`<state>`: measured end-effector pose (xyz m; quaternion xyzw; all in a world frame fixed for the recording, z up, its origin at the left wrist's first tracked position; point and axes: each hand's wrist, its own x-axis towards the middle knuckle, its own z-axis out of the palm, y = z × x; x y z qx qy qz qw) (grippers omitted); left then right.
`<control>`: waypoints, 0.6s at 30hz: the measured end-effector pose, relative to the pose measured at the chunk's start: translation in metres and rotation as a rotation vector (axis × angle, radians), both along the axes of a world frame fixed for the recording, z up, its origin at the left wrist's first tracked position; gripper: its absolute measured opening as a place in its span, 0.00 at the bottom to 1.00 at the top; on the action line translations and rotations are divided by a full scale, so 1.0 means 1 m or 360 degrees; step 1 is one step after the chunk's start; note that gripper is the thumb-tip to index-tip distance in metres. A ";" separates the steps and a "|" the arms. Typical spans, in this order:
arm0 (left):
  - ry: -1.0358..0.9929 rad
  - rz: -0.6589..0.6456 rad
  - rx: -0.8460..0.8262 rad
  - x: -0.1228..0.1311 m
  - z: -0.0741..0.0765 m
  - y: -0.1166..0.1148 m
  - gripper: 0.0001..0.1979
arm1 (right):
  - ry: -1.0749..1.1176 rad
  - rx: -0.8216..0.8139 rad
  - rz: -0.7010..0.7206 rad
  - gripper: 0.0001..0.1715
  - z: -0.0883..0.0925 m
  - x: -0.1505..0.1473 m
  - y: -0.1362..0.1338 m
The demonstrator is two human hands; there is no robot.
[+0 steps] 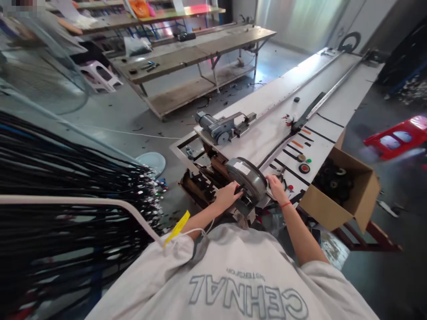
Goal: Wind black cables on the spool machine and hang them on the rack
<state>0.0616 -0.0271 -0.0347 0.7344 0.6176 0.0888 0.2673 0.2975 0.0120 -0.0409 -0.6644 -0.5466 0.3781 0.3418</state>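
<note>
A dark grey reel-like wheel (248, 178) with a pale label on its rim stands at the near end of the long white table. My left hand (228, 196) is at its left side, fingers curled in beside a small red part; what they grip is hidden. On the other side, my right hand (276, 188) has its fingers bent together close to the wheel's right edge, and I cannot make out what is between them. A long black strip (278, 144) runs from the wheel up along the table to a dark clamp-like fitting (296, 126).
A grey motor unit (215, 127) sits on the white table's left edge. Short black and orange strips (296, 144) lie at right. An open cardboard box (362, 195) with black parts stands beside it. Many black cables (83, 178) hang at left; a red stool (398, 138) is far right.
</note>
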 end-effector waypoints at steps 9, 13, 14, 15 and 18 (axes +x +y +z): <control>0.0034 0.0036 0.0164 -0.028 0.001 0.019 0.11 | -0.1255 -0.0570 -0.0277 0.25 -0.023 0.006 -0.008; -0.0281 0.0153 0.0188 -0.059 -0.014 0.045 0.12 | -0.0766 -0.0626 -0.0167 0.18 -0.022 0.020 -0.023; -0.0349 0.0143 0.0170 -0.062 -0.018 0.048 0.13 | -0.0619 -0.0577 -0.0144 0.16 -0.018 0.026 -0.032; -0.0396 0.0128 0.0150 -0.065 -0.020 0.050 0.14 | -0.0473 -0.0496 -0.0118 0.14 -0.011 0.029 -0.042; -0.0457 0.0113 0.0110 -0.066 -0.022 0.050 0.14 | -0.0024 -0.0192 0.0071 0.12 0.016 0.023 -0.082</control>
